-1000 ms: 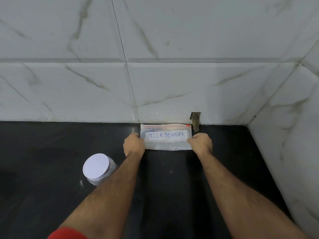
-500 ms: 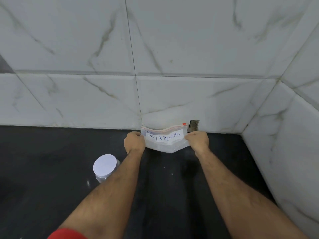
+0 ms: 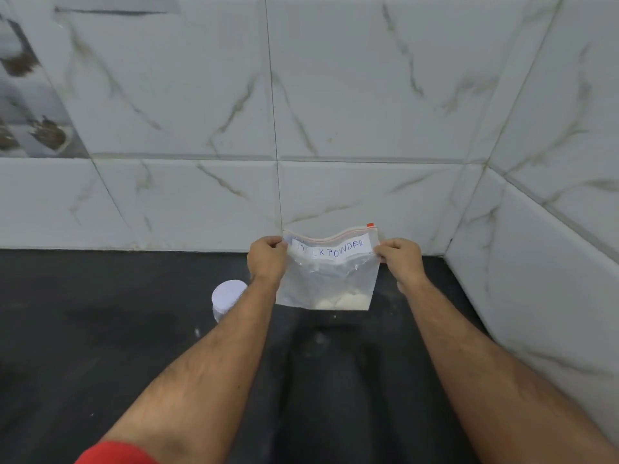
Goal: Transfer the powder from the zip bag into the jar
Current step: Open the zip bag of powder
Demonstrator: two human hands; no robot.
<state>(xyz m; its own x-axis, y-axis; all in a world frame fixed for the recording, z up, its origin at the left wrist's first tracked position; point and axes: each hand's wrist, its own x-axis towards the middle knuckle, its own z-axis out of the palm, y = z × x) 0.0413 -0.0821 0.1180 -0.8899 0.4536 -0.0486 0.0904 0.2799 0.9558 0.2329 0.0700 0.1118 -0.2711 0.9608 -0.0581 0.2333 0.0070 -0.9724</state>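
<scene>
A clear zip bag (image 3: pixel 326 276) with a white label reading MILK POWDER hangs upright above the black counter. Pale powder (image 3: pixel 341 301) lies in its bottom right corner. Its red zip strip runs along the top and looks closed. My left hand (image 3: pixel 267 259) pinches the bag's top left corner and my right hand (image 3: pixel 400 257) pinches the top right corner. The jar (image 3: pixel 226 298), clear with a white lid on, stands on the counter just left of the bag, partly hidden behind my left forearm.
The black counter (image 3: pixel 100 329) stretches to the left and toward me. White marble-look tiled walls (image 3: pixel 368 112) close the back and the right side, forming a corner at right. A few white specks lie on the counter near the jar.
Both hands have lifted the bag off the counter by its top corners, so it now hangs open to view with the powder at the bottom. The jar has not moved.
</scene>
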